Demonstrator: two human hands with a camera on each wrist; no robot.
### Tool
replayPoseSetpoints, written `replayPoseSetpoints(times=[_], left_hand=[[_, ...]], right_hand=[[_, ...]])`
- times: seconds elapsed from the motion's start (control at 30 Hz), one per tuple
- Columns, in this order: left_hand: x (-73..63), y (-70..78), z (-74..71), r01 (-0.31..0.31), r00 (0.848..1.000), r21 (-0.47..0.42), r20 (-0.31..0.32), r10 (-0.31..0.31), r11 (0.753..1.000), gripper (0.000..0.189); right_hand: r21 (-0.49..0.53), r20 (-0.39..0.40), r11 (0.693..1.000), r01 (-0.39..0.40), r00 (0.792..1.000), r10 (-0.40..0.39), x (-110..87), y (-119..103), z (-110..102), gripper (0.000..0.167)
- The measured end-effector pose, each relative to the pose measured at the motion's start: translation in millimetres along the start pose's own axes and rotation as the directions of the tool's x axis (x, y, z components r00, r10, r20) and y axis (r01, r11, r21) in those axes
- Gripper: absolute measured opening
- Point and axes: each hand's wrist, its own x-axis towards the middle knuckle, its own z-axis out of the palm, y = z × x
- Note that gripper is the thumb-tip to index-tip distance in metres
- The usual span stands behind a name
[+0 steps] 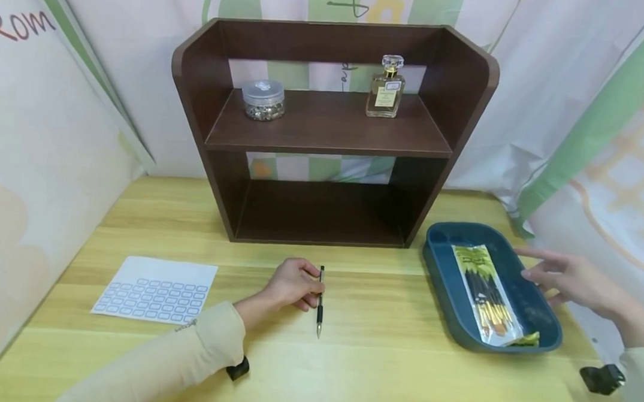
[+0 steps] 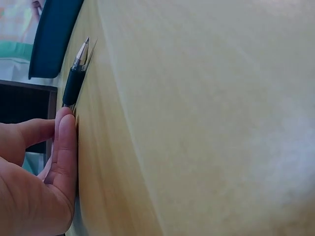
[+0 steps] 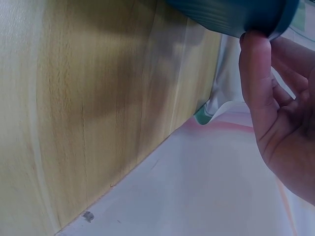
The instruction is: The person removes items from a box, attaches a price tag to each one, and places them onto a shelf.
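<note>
My left hand [image 1: 297, 284] pinches a black-and-clear pen [image 1: 319, 315] near its middle, over the table in front of the shelf. The pen's metal tip points toward the near edge; in the left wrist view the pen [image 2: 74, 86] sticks out past the fingertips, close to the tabletop. At the right, my right hand [image 1: 572, 281] holds the far-right rim of a dark blue plastic tray [image 1: 534, 294], fingers under the rim in the right wrist view. Inside the tray lies a clear packet of paintbrushes [image 1: 487, 295] with a green-gold top.
A dark brown two-tier shelf [image 1: 330, 138] stands at the back. On its upper board are a clear lidded jar [image 1: 263, 101] and a perfume bottle [image 1: 385, 96]. A sheet of blue-bordered labels [image 1: 156, 290] lies at the left. Fabric walls [image 1: 590, 105] border the table.
</note>
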Motion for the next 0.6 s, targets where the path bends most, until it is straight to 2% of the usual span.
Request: replayPoseSetpoints(times=[0.17, 0.3, 0.47, 0.6], left_hand=[[-1.3, 0.5, -1.1, -0.008, 1.0, -0.014, 0.009, 0.008, 1.0, 0.028], [-2.3, -0.8, -4.4, -0.004, 0.999, -0.039, 0.031, 0.005, 0.999, 0.029], [-6.3, -4.7, -12.2, -0.005, 0.998, -0.081, 0.057, 0.01, 0.997, 0.032], [-15.2, -8.9, -23.5, -0.042, 0.997, -0.094, 0.06, 0.047, 0.995, 0.033]], right_hand=[[-0.016, 0.006, 1.0, 0.002, 1.0, -0.002, -0.3, -4.0, -0.8, 0.056], [-0.036, 0.008, 0.999, 0.039, 0.999, -0.039, 2.4, -8.3, -0.8, 0.053], [-0.137, -0.035, 0.981, 0.135, 0.989, -0.141, 9.6, -18.6, -1.2, 0.048], [-0.235, -0.095, 0.952, 0.196, 0.97, -0.223, 14.1, -33.5, -3.0, 0.043]])
